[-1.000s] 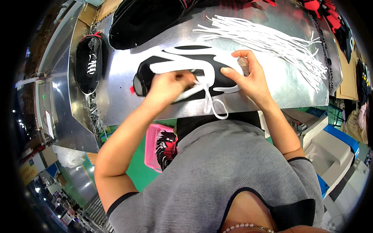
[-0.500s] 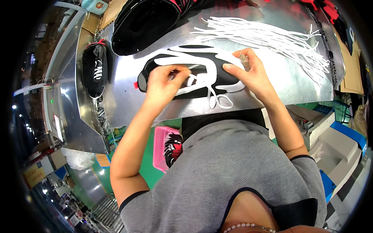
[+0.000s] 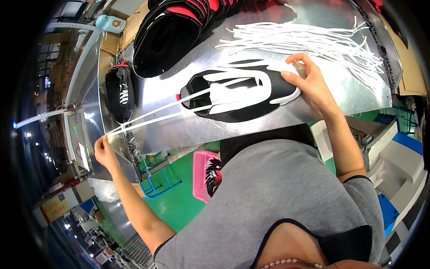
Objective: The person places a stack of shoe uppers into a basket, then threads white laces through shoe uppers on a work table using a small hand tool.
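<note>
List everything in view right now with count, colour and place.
Shoe upper: 1, black and white, table centre
Lace strands: 2, white, taut, leftward from upper
Loose laces: many, white, upper right
Laced upper: 1, black, left
Piled uppers: several, black and red, top
Table: 1, silver, beneath
Basket: 1, pink, below table
Plastic bag: 1, whitish, lower left
Container: 1, pale blue, upper left
Casing: 1, pale and blue, right
Shirt: 1, grey, bottom
Left fingers: one set, bare, pinching strands
Right fingers: one set, bare, at upper's toe

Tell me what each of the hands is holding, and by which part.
The left hand pinches a white shoelace at the far end of its two taut strands; the right hand holds the black-and-white shoe upper by its toe.
</note>
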Demonstrator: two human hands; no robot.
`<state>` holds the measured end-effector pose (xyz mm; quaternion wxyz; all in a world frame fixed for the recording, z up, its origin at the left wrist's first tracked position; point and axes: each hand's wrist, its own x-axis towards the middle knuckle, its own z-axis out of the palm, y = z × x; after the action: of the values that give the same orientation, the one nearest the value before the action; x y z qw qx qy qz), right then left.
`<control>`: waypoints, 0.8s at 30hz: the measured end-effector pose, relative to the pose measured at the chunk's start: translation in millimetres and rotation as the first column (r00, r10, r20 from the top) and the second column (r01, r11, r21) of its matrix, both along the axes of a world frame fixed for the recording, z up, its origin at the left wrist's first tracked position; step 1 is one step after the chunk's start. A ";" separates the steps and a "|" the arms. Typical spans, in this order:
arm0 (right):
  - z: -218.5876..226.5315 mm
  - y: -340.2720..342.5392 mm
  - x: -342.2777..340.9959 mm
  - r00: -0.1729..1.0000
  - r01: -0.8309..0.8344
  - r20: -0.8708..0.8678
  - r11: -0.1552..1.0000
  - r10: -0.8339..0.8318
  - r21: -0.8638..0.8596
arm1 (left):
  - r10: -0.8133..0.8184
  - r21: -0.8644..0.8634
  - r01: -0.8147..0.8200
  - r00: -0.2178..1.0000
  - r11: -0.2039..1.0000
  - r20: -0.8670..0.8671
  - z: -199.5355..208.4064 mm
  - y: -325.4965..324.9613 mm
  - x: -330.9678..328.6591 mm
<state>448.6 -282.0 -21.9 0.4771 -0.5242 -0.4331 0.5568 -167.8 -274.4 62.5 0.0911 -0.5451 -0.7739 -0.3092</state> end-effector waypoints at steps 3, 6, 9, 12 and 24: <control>-4.6 2.7 -4.8 0.973 0.042 0.225 0.999 -0.046 0.022 | -0.385 0.065 0.381 0.889 0.922 0.249 -3.1 20.5 129.9; -4.0 10.7 -1.5 0.671 -0.139 0.741 0.982 -0.004 0.131 | -0.719 0.010 0.776 0.580 0.631 0.384 35.2 0.0 274.5; -9.2 16.8 1.9 0.540 -0.142 0.830 0.958 -0.137 0.250 | -0.874 0.181 0.910 0.279 0.373 0.399 47.4 2.1 316.3; 5.6 16.7 -9.8 0.569 -0.063 0.780 0.933 -0.259 0.355 | -0.792 0.083 0.873 0.390 0.480 0.470 20.5 31.1 323.6; -2.4 36.8 -44.4 0.893 -0.068 0.448 0.997 0.049 0.028 | -0.510 0.075 0.803 0.300 0.591 0.806 -52.0 47.3 321.6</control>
<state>404.2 -245.2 -24.3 0.3590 -0.6145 -0.5585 0.4262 153.7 -227.1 10.5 -0.4770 -0.6381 -0.4740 -0.3750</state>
